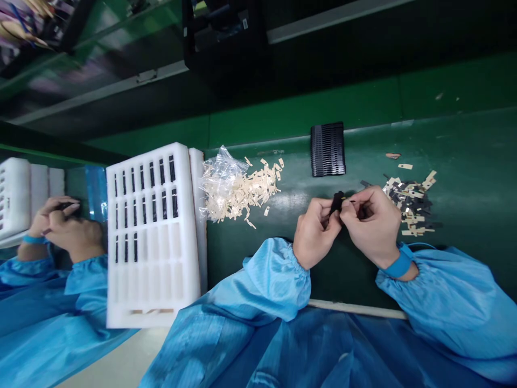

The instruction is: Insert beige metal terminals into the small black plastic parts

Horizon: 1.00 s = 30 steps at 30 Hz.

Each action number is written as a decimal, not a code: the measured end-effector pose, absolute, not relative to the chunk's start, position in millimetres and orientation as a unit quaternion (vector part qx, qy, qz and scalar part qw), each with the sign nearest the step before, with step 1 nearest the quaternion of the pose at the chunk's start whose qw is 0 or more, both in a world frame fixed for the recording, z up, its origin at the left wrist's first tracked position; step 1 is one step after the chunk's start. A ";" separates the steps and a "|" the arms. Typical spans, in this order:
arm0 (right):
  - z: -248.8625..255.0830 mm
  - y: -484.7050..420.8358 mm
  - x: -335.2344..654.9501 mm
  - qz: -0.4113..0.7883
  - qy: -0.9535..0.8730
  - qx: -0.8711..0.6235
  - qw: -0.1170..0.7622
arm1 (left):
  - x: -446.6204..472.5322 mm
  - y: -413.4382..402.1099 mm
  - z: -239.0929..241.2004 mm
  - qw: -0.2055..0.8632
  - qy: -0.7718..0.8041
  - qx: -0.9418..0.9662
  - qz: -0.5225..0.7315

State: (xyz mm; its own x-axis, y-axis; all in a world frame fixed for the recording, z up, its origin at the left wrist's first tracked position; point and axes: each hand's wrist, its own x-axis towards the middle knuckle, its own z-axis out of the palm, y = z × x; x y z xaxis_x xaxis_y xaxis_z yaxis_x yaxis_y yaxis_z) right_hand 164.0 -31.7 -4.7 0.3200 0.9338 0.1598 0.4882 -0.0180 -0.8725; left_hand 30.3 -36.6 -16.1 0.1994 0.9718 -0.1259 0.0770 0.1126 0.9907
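My left hand [314,230] and my right hand [374,222] meet over the green table, both pinching a small black part [336,202] between their fingertips. A thin pale sliver shows at my right thumb and forefinger, touching the part. Both arms wear blue sleeves, and a blue wrist strap [399,264] circles my right wrist. A stack of black parts [327,149] stands just beyond the hands. A heap of pale and dark peeled strips [410,207] lies right of my right hand.
A white foam tray [152,237] with slots, several holding black parts, lies at the left. Beside it a clear bag and scattered pale tabs [242,186]. A co-worker's hands [64,229] in blue sleeves work at the far left near another white tray [16,194].
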 end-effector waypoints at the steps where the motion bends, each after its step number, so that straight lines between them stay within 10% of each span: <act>1: -4.1 -31.6 164.3 0.244 -0.533 -0.667 0.460 | 29.5 -36.1 -16.4 0.555 0.492 0.542 0.396; 21: -6.0 -26.4 178.0 0.338 -0.518 -0.648 0.445 | 6.2 -13.1 -11.0 0.408 0.460 0.717 0.329; 30: -0.6 -27.7 176.3 0.263 -0.569 -0.643 0.440 | 9.4 -12.3 -20.1 0.578 0.443 0.567 0.384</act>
